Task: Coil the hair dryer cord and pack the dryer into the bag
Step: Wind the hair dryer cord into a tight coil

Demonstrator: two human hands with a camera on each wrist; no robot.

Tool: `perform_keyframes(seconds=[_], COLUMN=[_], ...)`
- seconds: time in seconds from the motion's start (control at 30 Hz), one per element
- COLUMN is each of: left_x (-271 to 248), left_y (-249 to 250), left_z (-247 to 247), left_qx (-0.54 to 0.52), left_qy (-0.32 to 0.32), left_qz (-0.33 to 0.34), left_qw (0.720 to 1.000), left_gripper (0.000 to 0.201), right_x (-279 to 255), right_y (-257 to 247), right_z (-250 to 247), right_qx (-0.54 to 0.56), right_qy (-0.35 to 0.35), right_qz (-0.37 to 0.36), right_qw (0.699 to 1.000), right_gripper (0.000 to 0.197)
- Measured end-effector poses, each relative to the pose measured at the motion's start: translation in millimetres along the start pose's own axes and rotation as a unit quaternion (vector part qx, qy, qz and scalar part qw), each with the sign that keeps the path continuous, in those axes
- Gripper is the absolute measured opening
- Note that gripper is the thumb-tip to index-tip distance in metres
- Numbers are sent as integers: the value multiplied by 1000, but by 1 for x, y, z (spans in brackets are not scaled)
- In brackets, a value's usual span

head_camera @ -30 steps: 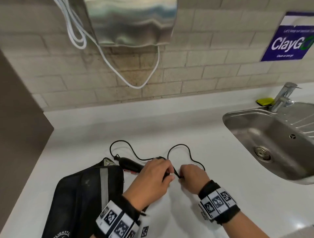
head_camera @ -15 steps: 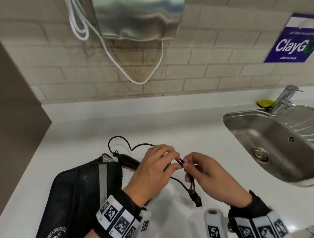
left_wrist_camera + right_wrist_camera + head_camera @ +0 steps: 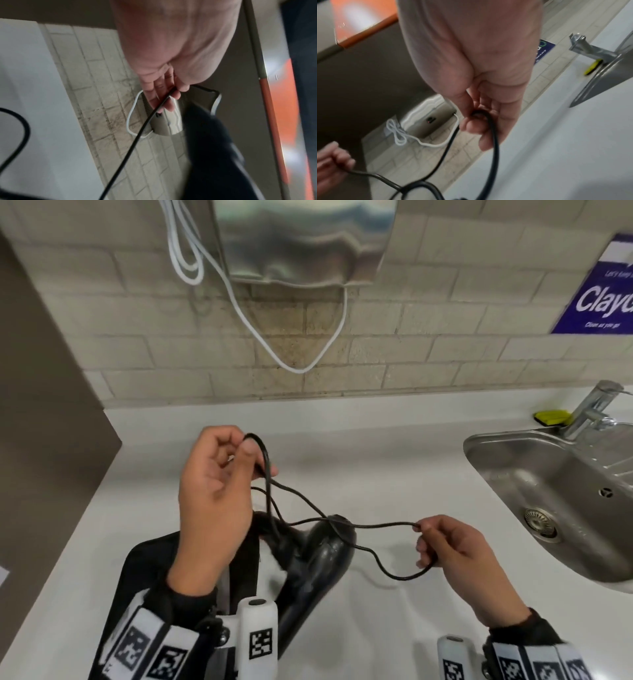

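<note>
A black hair dryer [image 3: 318,556] hangs low between my hands, over the white counter [image 3: 394,470] and partly over the black bag [image 3: 144,573] at the lower left. Its thin black cord [image 3: 376,524] runs in loops between both hands. My left hand [image 3: 219,487] is raised and pinches folded loops of cord between thumb and fingers. My right hand [image 3: 448,546] pinches a bend of the cord, with a loop sagging below it. The left wrist view shows the cord [image 3: 142,129] leaving my fingers [image 3: 164,94]. In the right wrist view the cord [image 3: 493,138] curls under my fingers [image 3: 471,125].
A steel sink [image 3: 555,501] with a tap [image 3: 592,409] and a yellow sponge [image 3: 551,416] lies to the right. A metal hand dryer [image 3: 301,241] with a white cable [image 3: 301,364] hangs on the tiled wall. A brown panel [image 3: 44,405] bounds the left side.
My hands have drawn apart: the left has risen with its loops of cord, the right has moved right along the cord. The dryer has come up off the counter and now hangs between them.
</note>
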State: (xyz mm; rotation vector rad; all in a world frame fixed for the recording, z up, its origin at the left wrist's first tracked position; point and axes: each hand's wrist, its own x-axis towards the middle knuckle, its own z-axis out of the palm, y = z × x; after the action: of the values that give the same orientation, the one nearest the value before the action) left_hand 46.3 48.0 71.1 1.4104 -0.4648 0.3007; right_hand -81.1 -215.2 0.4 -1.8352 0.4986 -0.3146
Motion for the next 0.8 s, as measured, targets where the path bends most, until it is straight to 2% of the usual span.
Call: perform_keyframes(seconds=[0.1, 0.17, 0.27, 0.3, 0.33, 0.4, 0.43, 0.5, 0.53, 0.6, 0.7, 0.8], left_x=[2, -1, -4, -4, -4, -5, -6, -6, -5, -2, -1, -5], left_y=[12, 22, 31, 33, 35, 39, 41, 43, 43, 41, 29, 9], left_z=[-3, 2, 12, 15, 19, 27, 30, 34, 33, 27, 14, -3], left_qx=[1, 8, 38, 50, 63, 91, 105, 106, 97, 95, 142, 175], left_qy=[-17, -39, -81, -97, -113, -152, -170, -197, -210, -250, -342, -404], left_qz=[1, 18, 53, 63, 74, 100, 113, 120, 109, 71, 12, -61], left_qw=[1000, 999, 995, 992, 989, 979, 973, 967, 967, 961, 929, 896], left_gripper=[6, 7, 7, 8, 9, 9, 9, 9, 11, 15, 20, 27], right_x=[-2, -7, -20, -27, -34, -44, -47, -47, -45, -41, -37, -33], right_y=[14, 2, -46, -65, -82, -108, -118, -128, -130, -129, -127, -121], right_z=[8, 16, 28, 32, 36, 42, 45, 49, 49, 45, 29, 4], right_qx=[-128, -163, -57, -1, 52, 126, 140, 145, 152, 201, 288, 303], right_qy=[4, 37, 33, 3, -40, -132, -163, -164, -147, -128, -102, -46], right_qz=[-24, -64, -146, -175, -197, -196, -186, -171, -168, -156, -115, -107], right_qw=[991, 984, 987, 984, 978, 964, 959, 961, 963, 959, 945, 946], right_gripper=[12, 15, 4, 11, 26, 52, 54, 34, 25, 23, 24, 22])
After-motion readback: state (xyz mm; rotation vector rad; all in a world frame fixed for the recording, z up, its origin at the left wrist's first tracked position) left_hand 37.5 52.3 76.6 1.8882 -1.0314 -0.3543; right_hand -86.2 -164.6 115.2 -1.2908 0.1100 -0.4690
